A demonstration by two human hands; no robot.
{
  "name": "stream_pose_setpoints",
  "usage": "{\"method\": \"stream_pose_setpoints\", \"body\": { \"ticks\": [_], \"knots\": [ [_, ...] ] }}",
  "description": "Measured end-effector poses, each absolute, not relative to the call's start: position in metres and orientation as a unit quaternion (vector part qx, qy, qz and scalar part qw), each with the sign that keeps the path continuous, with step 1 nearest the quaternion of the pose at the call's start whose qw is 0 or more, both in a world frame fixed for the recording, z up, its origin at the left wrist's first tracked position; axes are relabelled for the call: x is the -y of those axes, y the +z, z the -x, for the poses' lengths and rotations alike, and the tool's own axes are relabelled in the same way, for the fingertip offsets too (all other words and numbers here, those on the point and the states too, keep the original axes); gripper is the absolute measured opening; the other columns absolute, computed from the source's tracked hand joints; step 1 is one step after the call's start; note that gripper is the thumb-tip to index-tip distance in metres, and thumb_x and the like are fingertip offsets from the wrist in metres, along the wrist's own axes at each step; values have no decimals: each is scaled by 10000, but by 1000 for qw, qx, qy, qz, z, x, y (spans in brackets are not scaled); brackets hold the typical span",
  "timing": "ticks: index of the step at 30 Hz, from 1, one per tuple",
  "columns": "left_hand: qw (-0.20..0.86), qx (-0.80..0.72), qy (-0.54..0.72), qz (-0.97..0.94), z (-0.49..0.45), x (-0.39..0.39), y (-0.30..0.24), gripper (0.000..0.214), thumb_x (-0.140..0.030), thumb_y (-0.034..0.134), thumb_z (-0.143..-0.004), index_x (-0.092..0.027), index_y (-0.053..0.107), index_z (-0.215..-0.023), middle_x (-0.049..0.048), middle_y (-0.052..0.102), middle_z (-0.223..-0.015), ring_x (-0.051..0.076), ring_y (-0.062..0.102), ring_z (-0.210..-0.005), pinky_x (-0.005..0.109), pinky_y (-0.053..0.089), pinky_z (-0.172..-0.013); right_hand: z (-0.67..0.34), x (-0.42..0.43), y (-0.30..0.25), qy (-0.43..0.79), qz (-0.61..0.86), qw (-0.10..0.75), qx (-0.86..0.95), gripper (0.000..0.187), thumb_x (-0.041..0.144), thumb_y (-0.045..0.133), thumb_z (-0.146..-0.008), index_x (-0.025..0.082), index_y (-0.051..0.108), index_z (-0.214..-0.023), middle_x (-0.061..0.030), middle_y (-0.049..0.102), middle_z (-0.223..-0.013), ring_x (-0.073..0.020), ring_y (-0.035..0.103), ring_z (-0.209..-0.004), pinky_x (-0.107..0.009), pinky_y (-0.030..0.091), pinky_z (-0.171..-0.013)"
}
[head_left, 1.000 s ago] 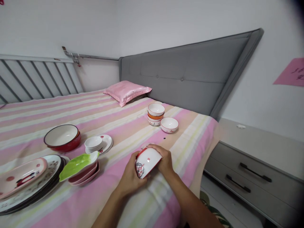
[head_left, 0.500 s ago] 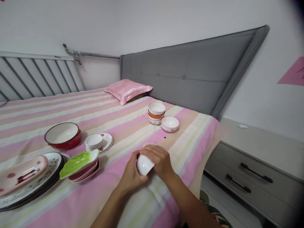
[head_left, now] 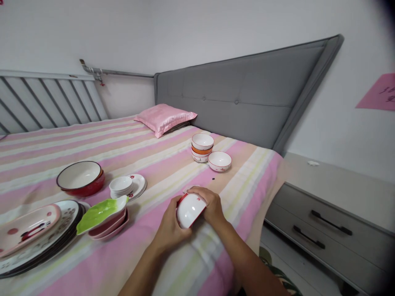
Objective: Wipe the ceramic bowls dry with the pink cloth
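Note:
Between my two hands is a small white bowl with a red rim, tipped on its side above the bedspread. My left hand grips its left edge, thumb below and fingers behind. The fingers of my right hand curl over its upper right edge; some fingertips are hidden behind the bowl. Beyond my hands stands a stack of bowls, white and orange, and one white bowl with a red rim sits right beside it.
Left of my hands are a green leaf-shaped dish on pink dishes, stacked small white dishes, a red bowl and a pile of plates. A pink pillow lies near the grey headboard. At right stands a nightstand.
My right hand has slid back to the bowl's upper right edge, so more of its outer side shows. The view has shifted slightly; the other dishes stay put.

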State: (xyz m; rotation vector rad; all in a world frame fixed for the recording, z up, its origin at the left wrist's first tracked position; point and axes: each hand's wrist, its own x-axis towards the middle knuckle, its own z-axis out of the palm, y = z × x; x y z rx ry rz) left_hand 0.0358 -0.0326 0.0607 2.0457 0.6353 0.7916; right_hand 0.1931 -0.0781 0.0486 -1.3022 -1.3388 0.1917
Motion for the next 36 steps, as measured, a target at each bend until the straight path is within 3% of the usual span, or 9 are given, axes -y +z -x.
{"method": "stream_pose_setpoints", "body": {
  "ticks": [11,14,18,23,27,36],
  "knots": [
    [408,-255,308,-820,-34,32,62,692,-63,595,-570,-199,376,-1213,74,536,-1159,265,525,-1075,381,436,-906,-197,66,31,231,564,661,437,305,132,504,-691,191,717,-901,-27,723,-925,-210,669,-843,-295,515,-780],
    [397,-245,315,-826,-34,30,60,688,-134,661,-615,-194,356,-1228,92,512,-1190,275,501,-1107,412,404,-952,-194,70,34,193,579,652,450,314,109,500,-711,200,717,-919,-15,723,-932,-200,671,-848,-289,515,-788],
    [399,-213,337,-826,-33,30,59,761,-286,736,-649,-188,321,-1279,119,476,-1256,293,474,-1150,433,378,-988,-185,80,48,32,551,625,552,299,101,479,-818,217,697,-986,-12,706,-1006,-174,652,-948,-285,497,-857],
    [398,-204,324,-834,-34,32,57,781,-204,715,-622,-189,330,-1301,104,494,-1265,290,494,-1135,410,406,-964,-178,85,61,-155,512,525,662,268,100,475,-877,199,684,-1014,-30,711,-1006,-178,636,-990,-315,477,-883],
    [403,-239,309,-828,-34,32,57,724,-61,598,-567,-191,385,-1247,68,548,-1171,261,545,-1033,377,454,-879,-180,82,60,-145,532,504,665,244,130,473,-896,192,682,-1006,-38,707,-1001,-184,634,-979,-321,482,-866],
    [405,-241,304,-828,-35,31,58,720,-42,555,-538,-184,394,-1225,59,563,-1116,248,556,-987,367,462,-849,-186,79,52,-47,547,549,630,248,119,501,-874,218,681,-1012,-13,699,-1011,-164,627,-976,-296,469,-889]
  ]
}}
